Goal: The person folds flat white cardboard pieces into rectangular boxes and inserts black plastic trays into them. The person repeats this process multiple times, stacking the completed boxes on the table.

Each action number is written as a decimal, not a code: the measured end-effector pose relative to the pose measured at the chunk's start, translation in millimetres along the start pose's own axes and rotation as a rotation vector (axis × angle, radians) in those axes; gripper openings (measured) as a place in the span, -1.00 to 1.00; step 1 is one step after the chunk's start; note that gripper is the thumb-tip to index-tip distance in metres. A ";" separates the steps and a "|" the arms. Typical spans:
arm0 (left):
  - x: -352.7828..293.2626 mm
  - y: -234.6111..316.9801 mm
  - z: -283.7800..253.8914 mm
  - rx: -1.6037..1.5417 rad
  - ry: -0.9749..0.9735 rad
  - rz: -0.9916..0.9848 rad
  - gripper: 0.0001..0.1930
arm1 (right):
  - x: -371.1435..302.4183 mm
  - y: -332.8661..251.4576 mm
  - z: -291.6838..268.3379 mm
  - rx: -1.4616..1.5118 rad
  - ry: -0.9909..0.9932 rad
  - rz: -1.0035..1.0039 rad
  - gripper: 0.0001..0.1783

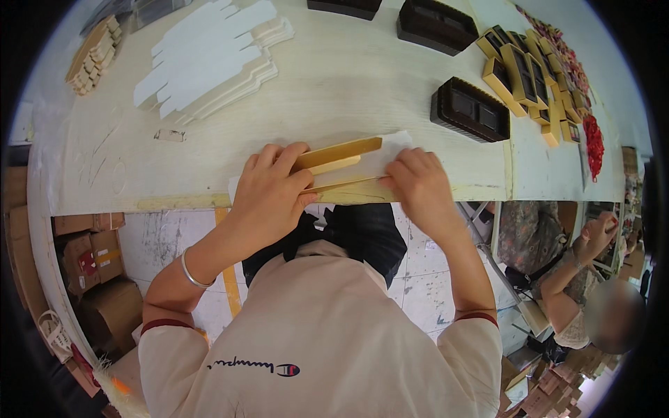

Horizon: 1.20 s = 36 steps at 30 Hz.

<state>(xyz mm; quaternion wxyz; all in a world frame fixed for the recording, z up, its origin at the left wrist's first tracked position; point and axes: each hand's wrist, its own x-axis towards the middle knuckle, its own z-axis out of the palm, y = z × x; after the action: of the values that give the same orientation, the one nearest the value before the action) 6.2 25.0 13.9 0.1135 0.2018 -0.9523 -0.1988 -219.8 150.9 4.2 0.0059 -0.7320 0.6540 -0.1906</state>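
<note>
At the table's front edge, a partly folded carton (369, 165), white with gold inner faces, lies between my hands. My left hand (268, 191) is closed round its left end, with the thumb near the close edge and the fingers over the far gold wall. My right hand (421, 184) pinches the right end near the close edge, fingers bent together. Two gold flaps stand up beside my left fingers. Part of the carton's left end is hidden under that hand.
A stack of flat white carton blanks (209, 59) lies at the far left. Dark brown plastic trays (470, 110) stand in stacks on the right, near gold boxes (523, 73) and red cords (593, 146). Another person's hand (596, 237) shows at the far right.
</note>
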 end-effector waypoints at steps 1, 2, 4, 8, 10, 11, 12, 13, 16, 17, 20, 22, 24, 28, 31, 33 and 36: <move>0.9 1.5 1.1 0.018 0.014 -0.008 -0.80 | -0.6 -2.5 -3.8 -0.071 0.061 0.012 -0.77; 1.5 3.1 2.3 0.037 0.028 -0.018 -0.81 | 0.1 -7.7 -9.8 -0.141 0.122 0.023 -0.73; 5.5 9.4 5.5 0.051 0.025 -0.048 -0.80 | 2.9 -23.5 -11.0 -0.107 0.153 -0.011 -0.65; 16.7 16.9 3.8 0.030 -0.094 -0.111 -0.70 | 13.0 -46.3 18.8 0.408 0.059 -0.048 -0.59; 19.2 11.8 -8.1 -0.101 -0.197 -0.052 -0.58 | 18.2 -39.0 23.0 0.617 0.006 -0.022 -0.61; 16.3 2.9 -22.1 -0.221 -0.263 0.020 -0.51 | 17.2 -30.5 19.6 0.679 -0.026 -0.015 -0.62; 13.1 -4.7 -33.6 -0.343 -0.329 0.092 -0.44 | 16.2 -22.5 16.8 0.742 -0.060 -0.008 -0.63; 11.6 -8.8 -40.4 -0.370 -0.406 0.115 -0.37 | 18.4 -16.9 11.5 0.784 -0.054 0.011 -0.67; 10.2 -16.7 -37.9 -0.221 -0.393 0.155 -0.43 | 20.2 -9.0 10.4 0.670 -0.060 -0.054 -0.66; 10.2 -26.1 -27.0 -0.203 -0.312 0.237 -0.47 | 21.5 -10.4 7.4 0.579 -0.062 -0.104 -0.62; 15.2 -48.5 -6.0 -0.296 -0.167 0.395 -0.49 | 17.4 -15.3 10.5 0.387 0.002 -0.183 -0.61; 18.6 -42.1 -3.7 -0.321 -0.139 0.403 -0.55 | 13.9 -19.4 19.7 0.421 0.084 -0.130 -0.68; 21.8 -33.0 -0.8 -0.367 -0.131 0.344 -0.61 | 13.3 -25.0 24.3 0.485 0.090 -0.060 -0.73; 26.5 -21.7 11.4 -0.367 -0.066 0.228 -0.68 | 19.2 -38.6 38.0 0.520 0.144 -0.006 -0.77; 29.3 -15.7 14.0 -0.402 -0.061 0.153 -0.74 | 22.4 -40.3 32.2 0.678 0.045 0.110 -0.74; 29.3 -14.2 14.6 -0.414 -0.063 0.142 -0.78 | 20.9 -39.1 30.7 0.844 -0.042 0.208 -0.70; 27.4 -14.6 15.6 -0.372 -0.046 0.174 -0.82 | 25.6 -39.8 19.3 0.789 -0.030 0.139 -0.57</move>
<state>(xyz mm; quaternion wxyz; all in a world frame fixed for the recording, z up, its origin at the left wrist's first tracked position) -17.9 6.1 -2.5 0.1439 0.0900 -0.9153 -0.3652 -174.4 127.5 3.5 0.3089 -0.6304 0.5782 -0.4158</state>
